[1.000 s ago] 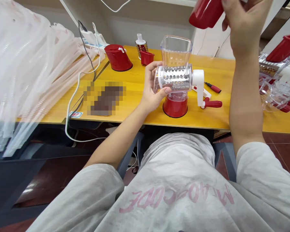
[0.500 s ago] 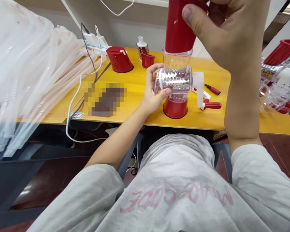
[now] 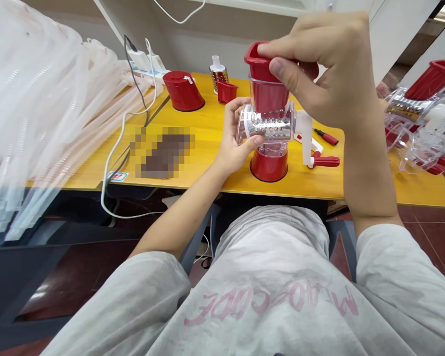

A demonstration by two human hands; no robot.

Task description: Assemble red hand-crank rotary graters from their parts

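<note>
A rotary grater (image 3: 272, 126) with a clear body and a metal drum stands upright on its red base (image 3: 269, 164) near the table's front edge. My left hand (image 3: 234, 141) is wrapped round the left end of its clear body. Above, my right hand (image 3: 315, 69) grips the rim of a red pusher (image 3: 261, 64), whose lower part sits inside the clear hopper (image 3: 269, 94). On the grater's right side hangs a white crank with a red handle (image 3: 326, 161).
Behind are a red base (image 3: 183, 91), a spare drum (image 3: 218, 74) and a small red part (image 3: 227, 92). Plastic bags (image 3: 52, 99) and a white cable (image 3: 123, 128) lie left. A red-handled tool (image 3: 327, 137) and more graters (image 3: 419, 118) are right.
My right hand has come down with the red pusher, which has sunk from the hopper's top into it. My left hand and the grater have stayed in place.
</note>
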